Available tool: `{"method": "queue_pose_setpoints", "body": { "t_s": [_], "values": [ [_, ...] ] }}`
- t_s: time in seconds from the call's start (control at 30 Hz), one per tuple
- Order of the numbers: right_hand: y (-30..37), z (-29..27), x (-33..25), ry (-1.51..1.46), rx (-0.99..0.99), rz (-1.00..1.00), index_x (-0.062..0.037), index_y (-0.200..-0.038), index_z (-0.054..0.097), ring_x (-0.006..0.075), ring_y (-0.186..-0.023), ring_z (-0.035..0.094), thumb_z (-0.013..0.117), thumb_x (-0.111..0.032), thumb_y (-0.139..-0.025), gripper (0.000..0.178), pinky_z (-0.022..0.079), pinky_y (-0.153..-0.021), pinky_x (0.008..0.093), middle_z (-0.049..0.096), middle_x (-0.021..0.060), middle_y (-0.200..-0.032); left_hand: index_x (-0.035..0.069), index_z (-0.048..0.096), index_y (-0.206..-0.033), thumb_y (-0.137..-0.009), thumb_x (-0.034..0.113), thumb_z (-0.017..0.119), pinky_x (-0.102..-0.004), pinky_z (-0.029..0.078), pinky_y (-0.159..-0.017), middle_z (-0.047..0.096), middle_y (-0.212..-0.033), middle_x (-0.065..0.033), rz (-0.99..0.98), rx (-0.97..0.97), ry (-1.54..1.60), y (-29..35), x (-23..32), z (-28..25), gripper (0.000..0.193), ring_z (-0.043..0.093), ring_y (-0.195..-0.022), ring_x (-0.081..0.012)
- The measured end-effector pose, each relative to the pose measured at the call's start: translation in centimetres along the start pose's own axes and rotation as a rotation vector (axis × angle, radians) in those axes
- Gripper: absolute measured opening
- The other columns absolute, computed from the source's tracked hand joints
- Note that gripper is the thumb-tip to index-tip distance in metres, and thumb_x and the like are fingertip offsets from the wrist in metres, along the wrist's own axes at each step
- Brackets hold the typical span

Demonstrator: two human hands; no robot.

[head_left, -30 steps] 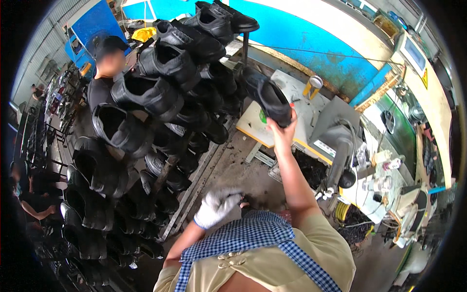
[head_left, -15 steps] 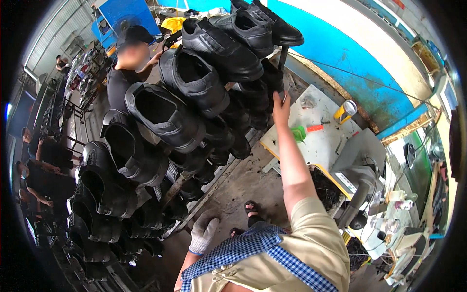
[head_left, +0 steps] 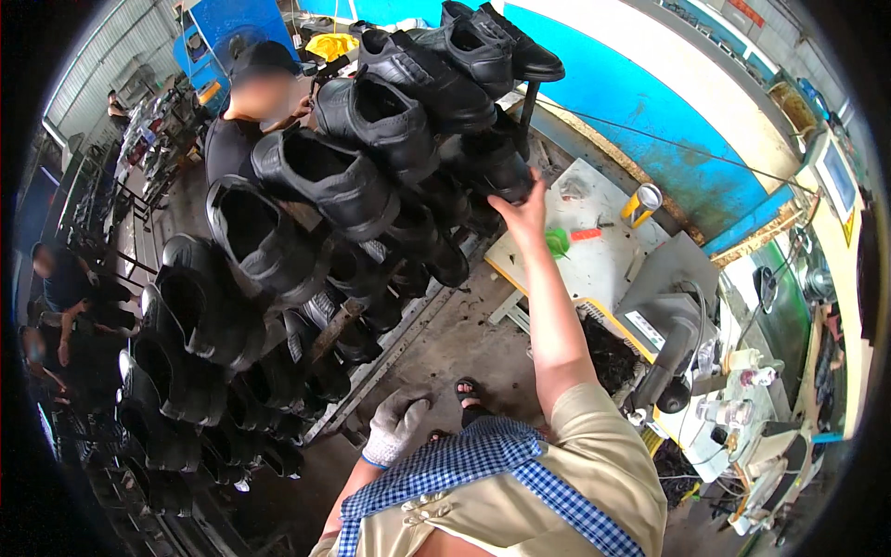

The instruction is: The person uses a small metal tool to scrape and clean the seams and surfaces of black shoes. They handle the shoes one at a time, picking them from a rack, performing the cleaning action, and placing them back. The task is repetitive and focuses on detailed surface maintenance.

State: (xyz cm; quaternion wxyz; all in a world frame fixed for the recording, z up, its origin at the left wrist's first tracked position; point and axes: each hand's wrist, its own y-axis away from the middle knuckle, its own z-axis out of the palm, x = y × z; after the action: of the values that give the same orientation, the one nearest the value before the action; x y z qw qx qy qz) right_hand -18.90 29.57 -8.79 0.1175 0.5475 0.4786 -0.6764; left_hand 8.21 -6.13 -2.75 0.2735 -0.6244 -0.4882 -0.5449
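My bare right hand (head_left: 524, 206) reaches to the far end of a shoe rack and grips a black shoe (head_left: 484, 165) on the tier below the top row. Its thumb and fingers lie on either side of the shoe's end; part of the grip is hidden. Low near my apron hangs my left hand (head_left: 395, 427) in a pale knitted glove, its thumb apart from the fingers and nothing visible in it. Black shoes in several rows fill the rack, such as one large shoe (head_left: 329, 181) on the top row, above my left hand.
Right of the rack stands a white worktable (head_left: 580, 269) with a yellow can (head_left: 641, 204), a green piece (head_left: 557, 243) and a red piece (head_left: 586, 235). A grey machine (head_left: 673, 278) sits behind. A co-worker (head_left: 264, 93) stands across the rack; a metal rail (head_left: 390, 357) runs along its base.
My right hand has turned, spread its thumb and closed round a shoe on the lower tier. The view has shifted slightly. My left hand stays low near the apron.
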Motion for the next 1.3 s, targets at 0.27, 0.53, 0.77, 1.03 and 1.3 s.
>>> {"method": "queue_pose_setpoints", "body": {
  "t_s": [0.27, 0.53, 0.77, 1.03, 1.3],
  "values": [
    [13.1, -12.0, -20.8, 0.389, -0.117, -0.107, -0.0039, -0.135, 0.042, 0.0228, -0.095, 0.062, 0.091, -0.020, -0.060, 0.090, 0.051, -0.083, 0.0370, 0.058, 0.0129, -0.114, 0.000, 0.057, -0.130, -0.092, 0.022, 0.069, -0.0390, 0.042, -0.106, 0.059, -0.130, -0.0138, 0.255, -0.174, 0.253, -1.0, 2.9, -1.1, 0.045, 0.054, -0.122, -0.0236],
    [19.8, -11.1, -27.2, 0.154, -0.784, 0.021, -0.0017, -0.137, 0.045, 0.0227, -0.109, 0.060, 0.091, -0.022, -0.064, 0.089, 0.047, -0.096, 0.0349, 0.058, 0.0108, -0.121, -0.001, 0.063, -0.119, -0.098, 0.033, 0.060, -0.0325, 0.050, -0.086, 0.069, -0.102, -0.0083, 0.139, -0.328, 0.444, -1.4, 8.5, -1.2, 0.040, 0.063, -0.093, -0.0171],
    [20.1, -10.4, -31.9, 0.268, -0.792, -0.241, -0.0069, -0.110, 0.071, 0.0178, -0.065, 0.058, 0.078, -0.015, -0.083, 0.029, 0.048, -0.059, 0.0322, 0.056, 0.0052, -0.078, -0.003, 0.059, -0.123, -0.098, 0.029, 0.060, -0.0308, 0.051, -0.082, 0.069, -0.104, -0.0102, 0.156, -0.296, 0.303, 2.6, 6.9, -3.0, 0.041, 0.063, -0.093, -0.0149],
    [22.9, -8.2, -33.7, 0.344, -0.704, -0.569, -0.0053, -0.099, 0.067, 0.0165, -0.072, 0.068, 0.075, 0.000, -0.075, 0.025, 0.055, -0.056, 0.0285, 0.058, 0.0017, -0.085, -0.001, 0.063, -0.122, -0.093, 0.023, 0.062, -0.0363, 0.053, -0.083, 0.066, -0.106, -0.0192, 0.563, -0.089, -0.013, 5.4, 6.3, -4.0, 0.037, 0.066, -0.093, -0.0322],
    [24.0, -7.2, -32.2, 0.147, -0.643, -0.435, -0.0051, -0.096, 0.059, 0.0202, -0.070, 0.062, 0.068, -0.006, -0.090, 0.011, 0.050, -0.058, 0.0307, 0.054, 0.0074, -0.090, 0.000, 0.061, -0.124, -0.097, 0.023, 0.060, -0.0356, 0.053, -0.083, 0.067, -0.110, -0.0164, 0.382, -0.079, 0.113, 7.0, 6.6, -3.8, 0.035, 0.066, -0.094, -0.0246]
  ]
}}
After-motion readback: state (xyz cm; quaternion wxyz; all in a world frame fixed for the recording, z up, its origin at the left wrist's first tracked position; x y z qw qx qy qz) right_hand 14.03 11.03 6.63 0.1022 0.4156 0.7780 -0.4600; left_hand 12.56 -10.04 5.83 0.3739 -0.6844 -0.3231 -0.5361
